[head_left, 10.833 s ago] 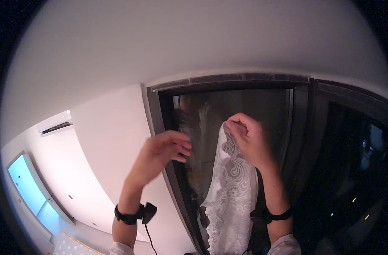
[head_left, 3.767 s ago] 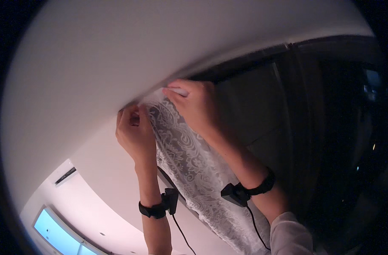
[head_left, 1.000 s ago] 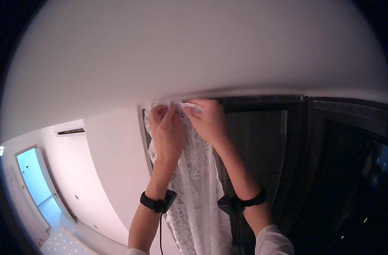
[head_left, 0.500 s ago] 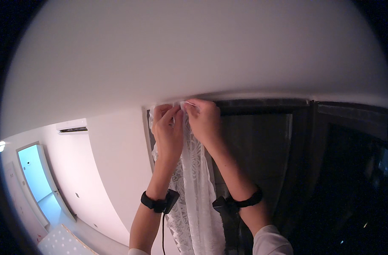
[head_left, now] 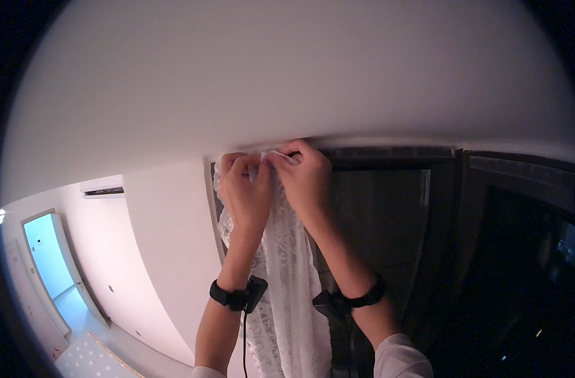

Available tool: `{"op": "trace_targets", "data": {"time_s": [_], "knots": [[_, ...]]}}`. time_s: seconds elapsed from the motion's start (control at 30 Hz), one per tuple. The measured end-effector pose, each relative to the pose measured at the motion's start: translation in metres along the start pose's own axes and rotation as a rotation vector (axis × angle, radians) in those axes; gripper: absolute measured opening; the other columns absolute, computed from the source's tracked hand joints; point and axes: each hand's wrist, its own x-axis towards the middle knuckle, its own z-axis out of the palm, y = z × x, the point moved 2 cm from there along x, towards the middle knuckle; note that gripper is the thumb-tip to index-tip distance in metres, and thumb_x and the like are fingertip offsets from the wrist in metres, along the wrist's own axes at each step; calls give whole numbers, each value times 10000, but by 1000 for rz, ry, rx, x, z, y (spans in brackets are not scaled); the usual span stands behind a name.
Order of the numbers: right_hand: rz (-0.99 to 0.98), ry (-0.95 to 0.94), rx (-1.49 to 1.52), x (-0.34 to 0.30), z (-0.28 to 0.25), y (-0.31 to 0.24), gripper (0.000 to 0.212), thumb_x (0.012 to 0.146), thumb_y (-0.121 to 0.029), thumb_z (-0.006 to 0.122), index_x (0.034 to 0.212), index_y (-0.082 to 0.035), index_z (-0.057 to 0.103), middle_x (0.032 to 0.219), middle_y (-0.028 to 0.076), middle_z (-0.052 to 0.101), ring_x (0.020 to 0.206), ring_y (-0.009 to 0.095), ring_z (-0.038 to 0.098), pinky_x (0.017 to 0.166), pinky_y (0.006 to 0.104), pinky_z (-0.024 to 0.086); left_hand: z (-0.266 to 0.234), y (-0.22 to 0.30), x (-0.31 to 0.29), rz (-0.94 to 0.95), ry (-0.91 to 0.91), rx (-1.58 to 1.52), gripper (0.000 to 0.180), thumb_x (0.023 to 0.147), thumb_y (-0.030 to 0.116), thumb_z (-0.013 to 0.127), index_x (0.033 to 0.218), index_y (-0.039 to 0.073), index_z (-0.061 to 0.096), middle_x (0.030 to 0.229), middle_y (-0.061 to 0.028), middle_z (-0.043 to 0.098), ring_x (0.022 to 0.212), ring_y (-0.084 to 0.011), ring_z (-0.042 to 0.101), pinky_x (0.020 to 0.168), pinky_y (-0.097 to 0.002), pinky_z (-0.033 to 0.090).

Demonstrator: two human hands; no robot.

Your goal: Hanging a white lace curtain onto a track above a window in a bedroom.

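The left hand [head_left: 243,194] and right hand [head_left: 308,184] work the top edge of a white lace cloth [head_left: 281,271] at a dark window frame [head_left: 388,153].
Both pinch the edge just below the ceiling [head_left: 287,69], the cloth hanging beneath; adjusting that edge appears the step in hand, and the next move seems to call for a steady hold.

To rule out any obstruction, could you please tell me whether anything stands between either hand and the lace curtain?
Nothing visible does: the left hand and the right hand both have fingers on the white lace curtain near its top edge, below the ceiling. They hide part of that edge.
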Motion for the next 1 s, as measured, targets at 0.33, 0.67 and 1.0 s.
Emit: {"op": "trace_targets", "data": {"time_s": [0.33,0.67,1.0], "knots": [[-5,-113,-176,3,-20,-9,98,813,-92,696,866,-21,654,750,163,677,684,345,672,603,407,515,-1,7,-1,19,38,48,105,760,86,681,759,-14,647,865,-95,583,731,-231,557,662,-343,455],[-230,3,-365,5,-15,-14,44,801,-64,676,834,-39,661,703,170,646,670,365,646,569,393,504,-4,16,5,12,-57,103,178,796,160,681,782,-17,662,892,-107,599,761,-274,597,678,-378,473],[-199,-15,-509,5,-14,-17,45,800,-90,686,797,-56,657,691,169,644,673,375,643,577,439,506,7,18,-5,74,14,271,177,826,189,677,779,25,628,916,-96,576,869,-312,565,719,-418,459]]}}
